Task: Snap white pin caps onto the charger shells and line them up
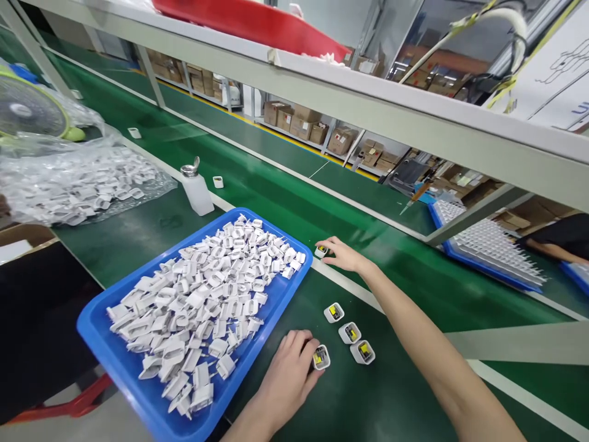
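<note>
My left hand rests on the green belt, its fingers shut on a white plug housing with a yellow insert. Just beyond it stand several matching housings in a diagonal row. My right hand reaches farther out, its fingertips gripping a small white housing near the tray's corner. To the left of both hands lies a blue plastic tray, heaped with loose white plug casings that have metal prongs.
A white dispensing bottle and a clear bag of white casings lie beyond the tray, near a desk fan. At right, a co-worker's arm lies beside a blue tray of ranked white parts. An overhead shelf rail crosses above.
</note>
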A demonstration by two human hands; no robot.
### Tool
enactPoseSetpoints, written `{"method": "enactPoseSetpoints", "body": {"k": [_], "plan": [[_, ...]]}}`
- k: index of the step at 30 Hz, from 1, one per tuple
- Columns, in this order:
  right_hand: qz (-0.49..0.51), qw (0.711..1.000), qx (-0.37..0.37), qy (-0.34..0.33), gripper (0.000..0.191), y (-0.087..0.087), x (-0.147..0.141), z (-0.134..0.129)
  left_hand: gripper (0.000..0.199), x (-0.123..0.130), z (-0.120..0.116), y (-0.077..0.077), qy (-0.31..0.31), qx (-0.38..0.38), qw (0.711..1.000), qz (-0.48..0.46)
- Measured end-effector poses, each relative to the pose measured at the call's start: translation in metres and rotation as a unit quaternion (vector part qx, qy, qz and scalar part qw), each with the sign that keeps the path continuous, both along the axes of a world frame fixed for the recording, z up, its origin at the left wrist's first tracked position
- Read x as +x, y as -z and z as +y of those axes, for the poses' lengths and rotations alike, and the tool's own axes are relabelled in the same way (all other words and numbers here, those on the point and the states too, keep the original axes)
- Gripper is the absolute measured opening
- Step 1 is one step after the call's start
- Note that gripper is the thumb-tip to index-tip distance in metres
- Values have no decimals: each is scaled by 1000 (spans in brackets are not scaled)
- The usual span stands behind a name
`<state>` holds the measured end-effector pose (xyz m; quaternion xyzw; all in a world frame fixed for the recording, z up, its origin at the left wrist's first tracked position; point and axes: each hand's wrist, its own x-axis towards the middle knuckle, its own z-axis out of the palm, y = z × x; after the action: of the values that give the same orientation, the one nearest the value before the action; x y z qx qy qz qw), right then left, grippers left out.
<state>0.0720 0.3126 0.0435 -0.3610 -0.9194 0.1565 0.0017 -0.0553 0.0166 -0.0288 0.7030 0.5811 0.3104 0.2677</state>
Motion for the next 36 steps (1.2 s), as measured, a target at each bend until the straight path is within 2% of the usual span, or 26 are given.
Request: {"method": "enactPoseSetpoints", "body": {"k": [3,6,8,9,12,14,17,19,22,24,26,28,29,30,32,34,36], "plan": [[14,1000,-5,-3,27,6,5,-17,33,0,-3,-1,-7,-3,1000,1],[33,999,-8,-15,24,-1,29,-56,41,-2,-9,-7,-9,5,1000,18],[54,998,-18,-34,24,-3,49,-84,53,-10,-14,-15,-22,29,997,64],[69,996,-25,-44,24,-3,58,-95,53,-17,-15,-21,-37,46,993,98],[107,989,-76,-61,32,9,83,-117,39,-49,-11,-40,-118,59,964,229],[117,987,-103,-29,42,16,95,-124,32,-71,-1,-50,-184,20,935,302],[170,981,-51,80,43,11,111,-137,12,-91,17,-56,-218,-7,923,318],[207,971,0,121,40,-2,121,-153,5,-91,24,-57,-222,-3,928,298],[243,964,24,107,33,-17,132,-187,11,-72,23,-63,-231,7,935,270],[290,952,18,98,31,-18,133,-209,22,-44,17,-69,-219,15,958,185],[335,940,1,68,33,-8,129,-225,27,-6,7,-73,-173,-7,985,-1],[362,932,-7,4,32,10,122,-236,26,30,-4,-72,-113,-68,979,-157],[370,929,-3,-26,30,20,118,-240,26,43,-10,-69,-96,-90,972,-195],[375,926,3,-45,29,30,116,-242,27,51,-15,-65,-83,-102,968,-212],[382,923,12,-36,28,45,113,-245,39,49,-21,-56,-75,-91,975,-190],[388,921,-8,23,31,52,114,-245,53,29,-18,-47,-53,-63,989,-122],[396,914,-33,77,33,52,115,-244,51,6,-9,-36,8,-52,997,-53]]}}
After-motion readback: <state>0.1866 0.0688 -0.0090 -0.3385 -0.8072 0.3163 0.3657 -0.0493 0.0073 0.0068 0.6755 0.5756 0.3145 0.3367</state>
